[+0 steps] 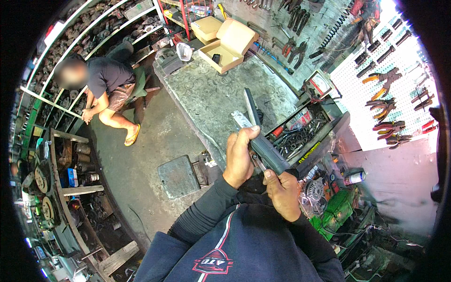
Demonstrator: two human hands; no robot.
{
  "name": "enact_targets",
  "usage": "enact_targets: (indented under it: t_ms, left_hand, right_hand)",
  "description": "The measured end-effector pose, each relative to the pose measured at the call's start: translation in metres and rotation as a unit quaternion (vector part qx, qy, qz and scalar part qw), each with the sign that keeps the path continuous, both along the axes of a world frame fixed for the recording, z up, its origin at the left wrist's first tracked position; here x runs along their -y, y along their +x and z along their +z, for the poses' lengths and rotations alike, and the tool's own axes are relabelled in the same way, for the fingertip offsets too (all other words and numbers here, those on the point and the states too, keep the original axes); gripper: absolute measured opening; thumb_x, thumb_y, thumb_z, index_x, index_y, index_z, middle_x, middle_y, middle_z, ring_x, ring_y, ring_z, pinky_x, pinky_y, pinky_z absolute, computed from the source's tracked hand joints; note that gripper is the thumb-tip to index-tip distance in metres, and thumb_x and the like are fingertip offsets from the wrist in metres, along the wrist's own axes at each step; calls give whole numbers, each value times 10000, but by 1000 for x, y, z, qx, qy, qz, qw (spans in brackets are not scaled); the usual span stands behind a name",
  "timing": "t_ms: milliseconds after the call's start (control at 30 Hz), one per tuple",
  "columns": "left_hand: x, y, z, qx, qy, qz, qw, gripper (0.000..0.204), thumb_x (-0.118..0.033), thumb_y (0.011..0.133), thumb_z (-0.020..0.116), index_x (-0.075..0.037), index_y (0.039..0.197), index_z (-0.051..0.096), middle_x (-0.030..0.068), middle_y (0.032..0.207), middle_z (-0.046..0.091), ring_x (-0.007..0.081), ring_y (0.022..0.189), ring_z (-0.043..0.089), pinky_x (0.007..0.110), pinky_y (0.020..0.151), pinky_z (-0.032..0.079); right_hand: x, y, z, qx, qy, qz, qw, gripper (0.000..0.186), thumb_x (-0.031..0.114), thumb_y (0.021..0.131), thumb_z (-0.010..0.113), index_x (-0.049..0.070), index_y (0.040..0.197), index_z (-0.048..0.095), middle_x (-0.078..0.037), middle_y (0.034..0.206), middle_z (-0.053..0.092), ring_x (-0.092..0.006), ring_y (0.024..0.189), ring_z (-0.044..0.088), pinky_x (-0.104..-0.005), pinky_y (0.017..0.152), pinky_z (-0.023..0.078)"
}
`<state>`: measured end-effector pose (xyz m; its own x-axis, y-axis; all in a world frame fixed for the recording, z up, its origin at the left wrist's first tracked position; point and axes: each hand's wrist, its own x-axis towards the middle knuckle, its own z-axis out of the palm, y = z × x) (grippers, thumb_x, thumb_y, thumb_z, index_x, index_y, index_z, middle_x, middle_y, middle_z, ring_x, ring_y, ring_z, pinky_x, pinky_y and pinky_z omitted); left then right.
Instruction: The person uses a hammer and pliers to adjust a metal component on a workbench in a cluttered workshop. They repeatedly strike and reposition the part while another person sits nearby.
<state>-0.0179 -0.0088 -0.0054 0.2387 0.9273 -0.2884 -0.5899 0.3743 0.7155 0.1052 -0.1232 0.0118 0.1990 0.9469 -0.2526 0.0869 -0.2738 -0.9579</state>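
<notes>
My left hand [238, 157] is closed round a long dark grey part [270, 152] with a shiny silver end [240, 118]. Its thumb lies across the top. Just below, my right hand [283, 193] is shut on a small shiny metal tool that looks like a wrench [259, 163], its head against the side of the part. The right palm hides most of the tool. Beyond the part's silver end, a slim black bar [251, 104] slants over the worn metal workbench [202, 89].
An open cardboard box [230, 44] sits on the bench's far end. Right of the bench is a drawer of sockets and tools [303, 134]. Pliers [383, 82] hang on a white pegboard. A person [110, 82] sits at left, near a low stool [178, 177].
</notes>
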Motion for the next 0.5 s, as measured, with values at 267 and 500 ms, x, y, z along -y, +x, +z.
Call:
enact_targets:
  t_ms: [267, 500]
  left_hand:
    - [-2, -8, 4, -9, -33, -85, 996, 446, -427, 922, 642, 11, 995, 596, 191, 841, 692, 336, 749, 737, 463, 685, 627]
    - [4, -13, 23, 24, -16, -134, 991, 468, -428, 913, 645, 27, 1021, 617, 203, 874, 702, 363, 804, 746, 502, 741, 625]
  right_hand:
    - [-5, 26, -9, 105, 41, 70, 991, 175, 74, 975, 683, -39, 844, 659, -60, 651, 548, -111, 594, 466, -325, 542, 400]
    - [4, 20, 2, 90, 5, 51, 995, 217, 112, 1014, 653, -13, 837, 654, -15, 650, 559, -101, 616, 476, -313, 547, 396]
